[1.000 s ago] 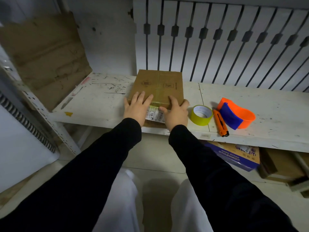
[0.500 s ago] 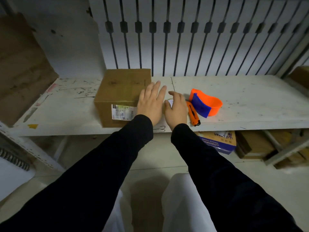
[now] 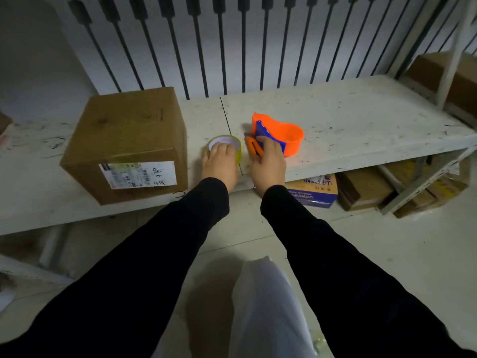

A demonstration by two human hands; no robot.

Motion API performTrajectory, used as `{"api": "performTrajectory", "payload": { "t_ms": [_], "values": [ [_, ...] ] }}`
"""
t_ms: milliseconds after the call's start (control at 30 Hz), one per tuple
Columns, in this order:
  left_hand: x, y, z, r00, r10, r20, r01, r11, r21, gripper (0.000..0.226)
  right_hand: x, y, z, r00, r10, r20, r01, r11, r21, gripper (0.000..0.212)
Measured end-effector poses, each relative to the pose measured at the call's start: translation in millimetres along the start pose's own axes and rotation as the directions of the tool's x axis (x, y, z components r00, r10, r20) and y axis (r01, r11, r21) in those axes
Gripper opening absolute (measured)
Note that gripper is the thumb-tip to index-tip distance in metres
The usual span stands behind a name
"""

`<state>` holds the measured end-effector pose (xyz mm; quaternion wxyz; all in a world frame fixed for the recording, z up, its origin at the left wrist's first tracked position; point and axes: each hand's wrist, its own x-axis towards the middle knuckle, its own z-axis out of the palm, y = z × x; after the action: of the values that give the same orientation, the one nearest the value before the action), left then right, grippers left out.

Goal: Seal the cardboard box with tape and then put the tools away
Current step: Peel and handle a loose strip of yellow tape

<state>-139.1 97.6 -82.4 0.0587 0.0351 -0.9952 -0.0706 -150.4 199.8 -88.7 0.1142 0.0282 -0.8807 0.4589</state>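
Observation:
A closed brown cardboard box (image 3: 129,130) with a white shipping label on its front stands at the left of the white shelf board (image 3: 348,125). To its right, my left hand (image 3: 219,162) lies over a yellow tape roll (image 3: 238,154), fingers wrapped around its near side. My right hand (image 3: 269,162) is curled over an orange utility knife (image 3: 251,148); its fingertips touch the blue blade guard of an orange tape dispenser (image 3: 286,133) just behind. Most of the knife is hidden under the hand.
A white slatted panel (image 3: 232,42) backs the shelf. Under the board sit a blue-and-tan carton (image 3: 315,193) and brown boxes (image 3: 361,187). At the right, a metal rack upright (image 3: 451,52) and another brown box (image 3: 433,73) stand. Tiled floor lies below.
Both hands left the cardboard box and moved right; the left hand now covers the tape roll and the right hand covers the knife. The view swung right, so the box sits further left.

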Motion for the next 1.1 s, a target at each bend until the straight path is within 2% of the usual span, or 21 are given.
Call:
{"api": "performTrajectory", "payload": {
  "t_ms": [133, 400, 533, 700, 867, 1100],
  "values": [
    [8.3, 2.5, 14.5, 0.996, -0.059, 0.068, 0.058, 0.998, 0.012, 0.047, 4.5, 4.2, 5.2, 1.0, 0.026, 0.016, -0.027, 1.0, 0.011, 0.042],
    [13.1, 3.2, 18.5, 0.996, -0.074, 0.052, 0.075, 0.997, -0.024, 0.048, 8.8, 0.9, 16.8, 0.998, 0.043, 0.047, -0.045, 0.998, 0.043, 0.042],
    [7.1, 0.5, 13.2, 0.992, -0.121, 0.022, 0.123, 0.98, -0.155, 0.051, 6.7, -5.0, 16.2, 0.996, 0.072, 0.046, -0.075, 0.993, 0.087, 0.045],
    [-4.1, -1.7, -5.5, 0.976, -0.216, -0.008, 0.197, 0.908, -0.369, 0.049, 4.9, -19.5, 16.0, 0.995, 0.08, 0.062, -0.085, 0.993, 0.083, 0.05],
    [-21.3, -2.5, -21.4, 0.969, -0.245, -0.009, 0.201, 0.814, -0.546, 0.045, -2.3, -33.9, 10.7, 0.996, 0.055, 0.077, -0.062, 0.994, 0.088, 0.046],
    [-45.7, -0.3, -29.1, 0.97, -0.244, 0.01, 0.187, 0.715, -0.674, 0.036, -13.5, -48.3, 0.3, 0.988, 0.026, 0.154, -0.028, 1.0, 0.01, 0.055]
  ]
}}
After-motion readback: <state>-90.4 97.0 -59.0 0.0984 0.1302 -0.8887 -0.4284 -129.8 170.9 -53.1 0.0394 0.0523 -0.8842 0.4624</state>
